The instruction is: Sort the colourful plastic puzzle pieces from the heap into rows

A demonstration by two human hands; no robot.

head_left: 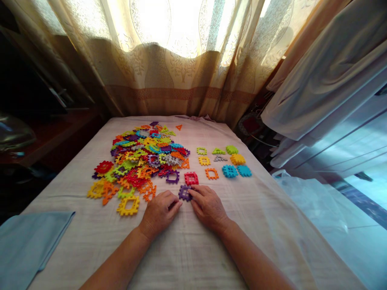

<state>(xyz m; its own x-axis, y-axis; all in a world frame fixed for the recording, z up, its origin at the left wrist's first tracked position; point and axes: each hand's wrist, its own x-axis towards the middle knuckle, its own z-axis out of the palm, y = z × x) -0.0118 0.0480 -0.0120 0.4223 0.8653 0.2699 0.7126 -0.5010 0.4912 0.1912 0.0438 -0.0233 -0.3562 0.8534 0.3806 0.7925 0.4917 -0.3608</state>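
Note:
My right hand (210, 206) has its thumb and fingers closed on the right edge of a purple square tile (184, 192) with a window-like grid, flat on the cloth. To its left rests my left hand (160, 212), fingers curled in and thumb against them, with nothing visible in it and a small gap to the tile. Just beyond the purple tile lie a red square tile (191, 178) and an open purple frame (172, 177). A yellow frame (128, 206) and an orange triangular piece (149, 193) are close to the left hand.
A big heap of mixed colourful interlocking pieces (142, 151) covers the left middle. At the right are sorted pieces: an orange frame (212, 173), blue tiles (229, 171), yellow tiles (238, 159) and green tiles (231, 150). A folded blue cloth (33, 241) lies front left; a curtain (181, 76) hangs behind.

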